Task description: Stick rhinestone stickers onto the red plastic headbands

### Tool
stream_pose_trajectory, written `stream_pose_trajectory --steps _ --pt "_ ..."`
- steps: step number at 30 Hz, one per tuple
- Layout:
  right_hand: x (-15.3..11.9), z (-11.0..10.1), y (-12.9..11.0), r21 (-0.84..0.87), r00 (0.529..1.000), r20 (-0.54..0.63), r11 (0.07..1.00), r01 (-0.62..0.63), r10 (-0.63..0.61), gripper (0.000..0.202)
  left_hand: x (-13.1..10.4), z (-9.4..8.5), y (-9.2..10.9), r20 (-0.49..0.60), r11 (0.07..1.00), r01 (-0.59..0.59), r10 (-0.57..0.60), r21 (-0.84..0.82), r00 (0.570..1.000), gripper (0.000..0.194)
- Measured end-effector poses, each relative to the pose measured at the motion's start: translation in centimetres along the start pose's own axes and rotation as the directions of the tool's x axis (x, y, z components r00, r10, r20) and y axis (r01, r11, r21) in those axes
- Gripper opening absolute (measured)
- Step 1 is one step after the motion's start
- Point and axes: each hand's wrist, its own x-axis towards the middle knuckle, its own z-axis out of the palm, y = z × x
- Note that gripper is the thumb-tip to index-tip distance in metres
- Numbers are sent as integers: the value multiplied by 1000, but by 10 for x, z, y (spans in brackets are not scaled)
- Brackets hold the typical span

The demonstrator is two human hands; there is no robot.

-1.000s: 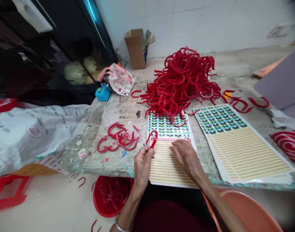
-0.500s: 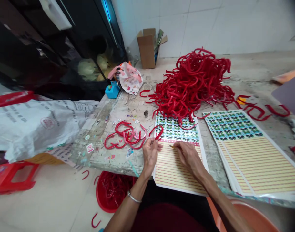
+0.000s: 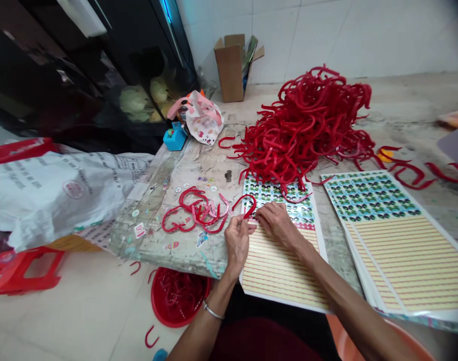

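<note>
Worn counter [image 3: 199,170] covered by big red hook pile [image 3: 307,125]. Red hook [image 3: 246,203] pinched in left hand [image 3: 237,239] over sticker sheet [image 3: 281,260]. Right hand [image 3: 276,221] curled, fingertips touching hook.

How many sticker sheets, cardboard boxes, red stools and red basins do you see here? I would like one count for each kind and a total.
Sticker sheets, counting the right stack as one: 2
Cardboard boxes: 1
Red stools: 1
Red basins: 1
Total: 5
</note>
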Motion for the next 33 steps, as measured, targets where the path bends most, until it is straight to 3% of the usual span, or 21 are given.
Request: stream_pose_trajectory --steps 11,15,18,20,23,26,27,30,33 --pt "7 8 8 186 999 37 982 -17 10 8 -3 -1 7 11 1000 -19 19 21 1000 21" --pt "7 10 6 237 999 -3 971 -40 42 8 -4 0 7 6 999 -29 29 37 1000 18" --pt "4 6 3 418 988 -56 902 -104 140 11 -4 1 6 4 998 -33 32 45 999 17" --pt "0 -3 5 593 954 -67 781 -196 291 12 -5 1 6 3 998 -35 35 48 999 17" --pt "-13 -35 14 816 826 -120 529 -234 551 11 -6 1 6 -3 998 -42 42 51 999 18" --pt "-35 -93 25 914 623 -308 406 -15 718 4 -6 1 5 -4 998 -45 45 51 999 19" --pt "-44 -115 27 918 588 -359 386 84 725 5 -6 1 4 -4 998 -44 45 50 999 19" --pt "-67 -170 27 915 565 -393 368 165 725 26 -3 1 3 -1 998 -38 38 40 999 19" --pt "-74 -187 15 859 547 -479 496 129 687 13 -4 -1 7 23 1000 -20 20 21 1000 20"
